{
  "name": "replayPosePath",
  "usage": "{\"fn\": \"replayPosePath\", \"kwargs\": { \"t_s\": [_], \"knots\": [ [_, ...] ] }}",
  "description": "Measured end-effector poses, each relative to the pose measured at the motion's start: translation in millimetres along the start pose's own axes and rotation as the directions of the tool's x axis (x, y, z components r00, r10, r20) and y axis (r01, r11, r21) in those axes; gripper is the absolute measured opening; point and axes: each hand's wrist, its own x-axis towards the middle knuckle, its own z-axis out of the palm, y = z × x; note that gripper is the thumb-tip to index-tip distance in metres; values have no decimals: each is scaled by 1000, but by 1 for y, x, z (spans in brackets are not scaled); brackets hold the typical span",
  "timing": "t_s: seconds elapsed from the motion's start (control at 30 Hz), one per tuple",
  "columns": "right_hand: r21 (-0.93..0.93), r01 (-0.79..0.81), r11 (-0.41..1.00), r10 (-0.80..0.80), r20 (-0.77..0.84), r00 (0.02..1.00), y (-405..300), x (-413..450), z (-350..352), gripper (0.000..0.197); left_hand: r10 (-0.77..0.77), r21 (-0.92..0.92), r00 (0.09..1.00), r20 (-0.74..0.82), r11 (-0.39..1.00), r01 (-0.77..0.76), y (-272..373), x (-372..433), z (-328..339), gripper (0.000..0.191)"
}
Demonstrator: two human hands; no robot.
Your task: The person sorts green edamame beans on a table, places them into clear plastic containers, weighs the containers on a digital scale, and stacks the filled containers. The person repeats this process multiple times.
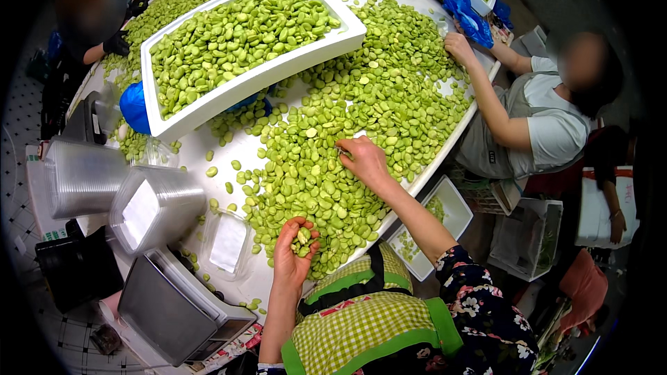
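My left hand (290,260) is palm up at the near edge of a heap of shelled green broad beans (318,166), its fingers curled around a few broad beans (302,242). Farther forward, my right hand (366,162) reaches over the middle of the heap with thumb and fingertips close together. A small pale bit shows at those fingertips, but I cannot tell what it is or whether it is gripped. Under the beans lies a white tabletop (237,148). A clear plastic tray (226,242) with a white pad sits left of my left hand.
A white foam box (271,74) full of beans stands tilted on blue bags (134,108). Nested clear tubs (161,208) and a grey-topped appliance (167,307) line the left side. One person (536,109) works at right, another (96,15) at far left. A foam bin (453,203) is below the table's right edge.
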Motion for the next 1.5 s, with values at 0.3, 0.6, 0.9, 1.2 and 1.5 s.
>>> {"fn": "replayPosePath", "kwargs": {
  "t_s": [0.3, 0.6, 0.9, 1.2, 1.5],
  "knots": [
    [29, -91, 995, 85, 162, 983, -5, 13, -3, 17, 32, 48, 999, 23, 998, -33, -4, 4, -3, 17],
    [532, 75, 843, -217, 209, 954, -78, -30, -60, 11, -73, -15, 994, -83, 997, 72, 5, 15, 25, 21],
    [104, -34, 994, 24, 99, 995, 9, 24, -59, 31, -177, -194, 982, 59, 963, 186, -3, 15, 10, 16],
    [-245, 97, 965, -27, 277, 960, 10, 16, -57, 31, -143, -544, 985, 100, 821, 174, 20, -2, -9, 17],
    [-49, 95, 994, -91, 78, 993, -4, 40, -6, 17, -126, -738, 952, 280, 606, 297, 22, -7, -23, 15]
  ]
}}
